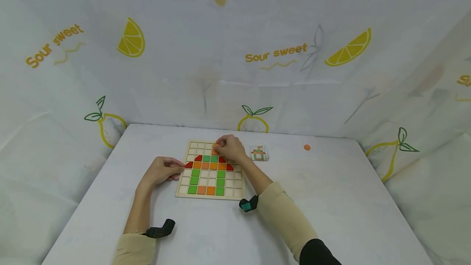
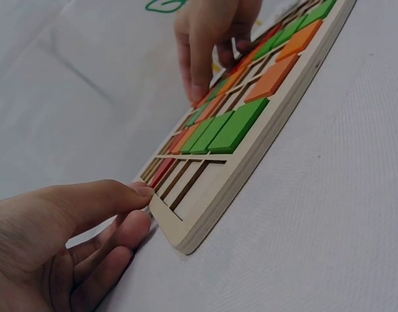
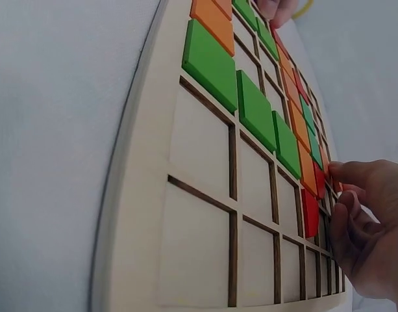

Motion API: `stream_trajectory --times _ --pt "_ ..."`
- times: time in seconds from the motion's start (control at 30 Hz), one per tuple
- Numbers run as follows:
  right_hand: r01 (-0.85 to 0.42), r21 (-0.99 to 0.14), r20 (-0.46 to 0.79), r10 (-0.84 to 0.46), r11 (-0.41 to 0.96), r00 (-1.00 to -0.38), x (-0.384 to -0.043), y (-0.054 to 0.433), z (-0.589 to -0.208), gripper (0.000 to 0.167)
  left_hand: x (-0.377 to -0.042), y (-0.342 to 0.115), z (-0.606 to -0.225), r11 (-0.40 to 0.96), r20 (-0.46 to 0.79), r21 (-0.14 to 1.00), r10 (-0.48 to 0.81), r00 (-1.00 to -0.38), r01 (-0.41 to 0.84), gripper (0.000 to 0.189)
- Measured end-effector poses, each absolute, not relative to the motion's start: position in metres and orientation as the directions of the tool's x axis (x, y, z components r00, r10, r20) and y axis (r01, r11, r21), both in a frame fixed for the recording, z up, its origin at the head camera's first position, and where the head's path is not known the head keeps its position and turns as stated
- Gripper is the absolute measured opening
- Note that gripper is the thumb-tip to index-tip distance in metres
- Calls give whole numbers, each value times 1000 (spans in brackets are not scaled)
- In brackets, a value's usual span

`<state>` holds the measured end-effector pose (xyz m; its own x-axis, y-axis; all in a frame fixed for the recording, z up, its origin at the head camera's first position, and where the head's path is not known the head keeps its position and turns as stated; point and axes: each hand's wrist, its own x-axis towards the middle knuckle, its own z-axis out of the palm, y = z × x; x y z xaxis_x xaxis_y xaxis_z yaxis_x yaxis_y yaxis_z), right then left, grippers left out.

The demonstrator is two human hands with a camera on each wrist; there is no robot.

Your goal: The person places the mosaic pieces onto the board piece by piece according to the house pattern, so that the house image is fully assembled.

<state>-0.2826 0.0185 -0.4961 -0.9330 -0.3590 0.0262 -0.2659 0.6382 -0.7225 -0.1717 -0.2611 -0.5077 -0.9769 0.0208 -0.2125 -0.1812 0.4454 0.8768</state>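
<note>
A light wooden grid board lies on the table, its cells partly filled with green, orange and red tiles in a mushroom-like pattern. At its left edge, my left hand pinches the rim, thumb on top and the other fingers curled beside it, as the left wrist view shows. My right hand reaches over the board's far side. Between its thumb and forefinger is a small orange tile, mostly covered by the fingertips, above the top of the pattern. In the right wrist view, red tiles lie near that hand.
A small pattern card with a similar coloured picture lies just right of the board. Farther right is a loose round orange piece. A white curtain with lemon prints stands behind the white table.
</note>
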Motion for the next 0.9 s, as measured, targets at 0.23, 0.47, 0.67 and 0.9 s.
stream_trajectory --times 0.23,0.47,0.67,0.9 --pt "-260 -737 25 -359 624 -933 -281 19 -494 28 -172 -260 -506 442 -210 879 26 -977 -177 27" --pt "-267 -772 49 -364 577 -930 -284 29 -489 30 -171 -261 -508 448 -211 875 17 -977 -181 25" --pt "-203 -819 -8 -365 536 -931 -294 56 -476 31 -171 -260 -509 444 -215 877 17 -977 -185 25" --pt "-73 -852 -145 -368 518 -918 -313 110 -458 30 -172 -262 -510 445 -216 875 10 -976 -189 26"
